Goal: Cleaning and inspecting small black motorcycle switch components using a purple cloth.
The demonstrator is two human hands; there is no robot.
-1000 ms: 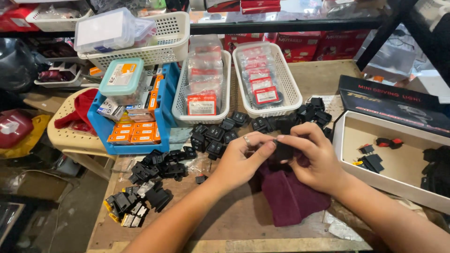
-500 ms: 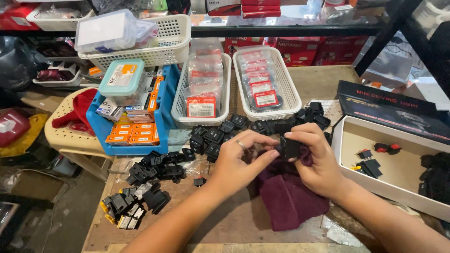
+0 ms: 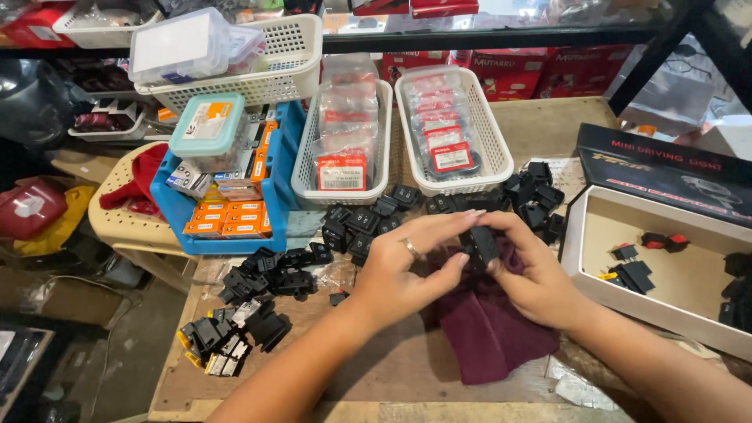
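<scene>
Cloth [image 3: 489, 329], maroon, lies nearest us on the worktop [image 3: 376, 368], close to its front edge; we judge it pads the work and serves for wiping. Above it, both hands meet on a small black switch [image 3: 482, 244]. Our left hand [image 3: 403, 270], ringed, pinches the part between thumb and curled fingers; our right hand [image 3: 536, 274] grips its other side, fingers pressed together, so the part sits braced from two sides. Toward the left front corner we see a heap of loose black switches [image 3: 251, 301], and a further band of black switches [image 3: 439, 207] crosses mid-worktop, all within easy reach. At the right edge stands an open white box [image 3: 666, 270] holding a few parts. Farthest back, two white baskets [image 3: 454, 133] of bagged items and a blue tray [image 3: 227, 204] of orange cartons keep stock sorted.
</scene>
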